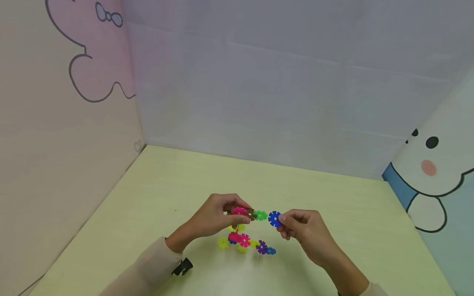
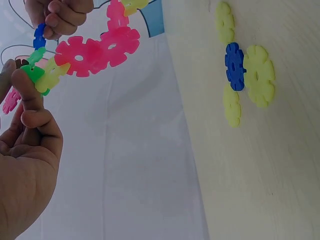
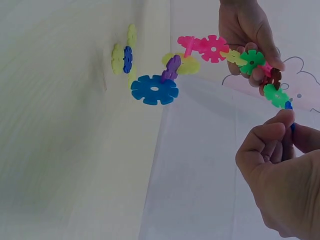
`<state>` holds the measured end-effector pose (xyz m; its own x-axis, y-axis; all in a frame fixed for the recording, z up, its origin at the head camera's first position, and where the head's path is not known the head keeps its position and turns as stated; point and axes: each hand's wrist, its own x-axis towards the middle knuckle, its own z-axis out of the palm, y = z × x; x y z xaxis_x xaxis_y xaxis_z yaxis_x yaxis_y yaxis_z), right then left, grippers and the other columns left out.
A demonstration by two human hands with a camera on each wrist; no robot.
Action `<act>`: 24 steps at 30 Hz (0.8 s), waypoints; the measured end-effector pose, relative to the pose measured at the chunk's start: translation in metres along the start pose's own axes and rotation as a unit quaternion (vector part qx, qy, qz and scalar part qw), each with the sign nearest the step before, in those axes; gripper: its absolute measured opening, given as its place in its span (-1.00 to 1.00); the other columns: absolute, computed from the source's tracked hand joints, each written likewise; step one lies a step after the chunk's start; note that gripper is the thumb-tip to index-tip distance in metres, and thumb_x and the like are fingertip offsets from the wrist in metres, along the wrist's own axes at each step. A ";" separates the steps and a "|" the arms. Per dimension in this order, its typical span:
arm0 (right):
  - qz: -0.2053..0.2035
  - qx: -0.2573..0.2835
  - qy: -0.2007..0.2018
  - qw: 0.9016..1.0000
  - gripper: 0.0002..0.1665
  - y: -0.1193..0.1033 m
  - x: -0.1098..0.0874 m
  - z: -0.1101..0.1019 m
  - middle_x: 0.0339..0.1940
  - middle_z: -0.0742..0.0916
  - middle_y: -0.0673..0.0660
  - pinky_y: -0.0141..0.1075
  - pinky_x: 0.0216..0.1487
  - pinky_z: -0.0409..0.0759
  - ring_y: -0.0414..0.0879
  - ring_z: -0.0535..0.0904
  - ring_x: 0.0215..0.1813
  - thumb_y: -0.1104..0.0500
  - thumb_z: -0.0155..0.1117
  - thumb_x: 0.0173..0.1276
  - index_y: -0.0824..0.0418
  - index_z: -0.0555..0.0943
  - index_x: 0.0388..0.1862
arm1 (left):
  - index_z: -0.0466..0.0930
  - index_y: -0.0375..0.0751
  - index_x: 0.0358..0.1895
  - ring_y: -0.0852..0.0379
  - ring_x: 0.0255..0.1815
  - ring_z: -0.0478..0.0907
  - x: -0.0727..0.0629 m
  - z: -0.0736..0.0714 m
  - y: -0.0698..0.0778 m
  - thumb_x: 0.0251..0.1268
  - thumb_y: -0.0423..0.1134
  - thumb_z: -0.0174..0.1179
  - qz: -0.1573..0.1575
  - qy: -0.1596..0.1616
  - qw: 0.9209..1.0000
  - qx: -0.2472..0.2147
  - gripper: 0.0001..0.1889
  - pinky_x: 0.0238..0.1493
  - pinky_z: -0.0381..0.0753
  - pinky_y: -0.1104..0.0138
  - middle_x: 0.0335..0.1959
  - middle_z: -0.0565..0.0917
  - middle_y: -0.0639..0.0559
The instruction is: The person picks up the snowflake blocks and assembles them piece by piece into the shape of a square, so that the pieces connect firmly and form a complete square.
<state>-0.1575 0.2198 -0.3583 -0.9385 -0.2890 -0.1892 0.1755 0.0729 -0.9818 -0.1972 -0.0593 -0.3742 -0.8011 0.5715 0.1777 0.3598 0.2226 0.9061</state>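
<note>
My left hand (image 1: 218, 216) pinches a chain of interlocking plastic flower discs near its brown disc (image 1: 251, 213) and pink disc (image 1: 239, 211). A light green disc (image 3: 276, 95) sticks out of that end toward my right hand (image 1: 309, 230). Between thumb and fingers the right hand pinches a notched blue disc (image 1: 274, 219), its edge right by the green disc. The rest of the chain hangs from the left hand, with pink discs (image 2: 80, 57), a purple disc (image 3: 171, 69) and a larger blue disc (image 3: 155, 90) at its end.
On the pale table (image 1: 314, 193) below stands a small joined group: a dark blue disc (image 2: 234, 66) with several yellow discs (image 2: 259, 76) around it. A black clip-like object (image 1: 182, 267) sits by the left sleeve. Cloth walls (image 1: 259, 94) enclose the back and sides.
</note>
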 end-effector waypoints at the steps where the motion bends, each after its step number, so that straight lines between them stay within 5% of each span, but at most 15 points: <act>1: 0.000 -0.005 0.005 1.000 -0.69 0.000 0.000 0.001 -0.38 0.74 0.04 -0.37 -0.20 0.69 -0.13 0.63 -0.33 0.21 0.23 0.55 0.51 0.65 -0.10 | 0.74 -0.12 0.02 0.20 -0.40 0.70 0.000 0.000 0.000 0.32 -0.20 0.43 0.000 0.000 1.000 0.000 -0.75 -0.33 0.75 0.31 -0.16 0.82 -0.04; 14: 0.025 -0.003 -0.006 1.000 -0.73 -0.002 0.007 0.010 -0.40 0.71 0.05 -0.37 -0.25 0.66 -0.14 0.59 -0.38 0.22 0.22 0.55 0.48 0.65 -0.15 | 0.74 -0.06 0.03 0.21 -0.36 0.70 -0.007 0.000 -0.005 0.32 -0.16 0.43 -0.001 0.009 1.000 0.008 -0.74 -0.33 0.73 0.36 -0.16 0.81 0.03; 24: 0.035 -0.009 0.022 0.999 -0.74 -0.006 0.005 0.018 -0.39 0.71 0.07 -0.39 -0.24 0.65 -0.12 0.57 -0.36 0.25 0.19 0.57 0.50 0.64 -0.10 | 0.70 -0.21 0.04 0.09 -0.34 0.75 -0.007 0.009 -0.009 0.33 -0.27 0.39 0.063 0.017 0.998 -0.009 -0.74 -0.37 0.74 0.34 -0.14 0.82 -0.11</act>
<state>-0.1576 0.2007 -0.3534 -0.9367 -0.2399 -0.2551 0.2351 0.1090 -0.9658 -0.1903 -0.0581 -0.3872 -0.7661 0.5662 0.3042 0.4511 0.1363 0.8820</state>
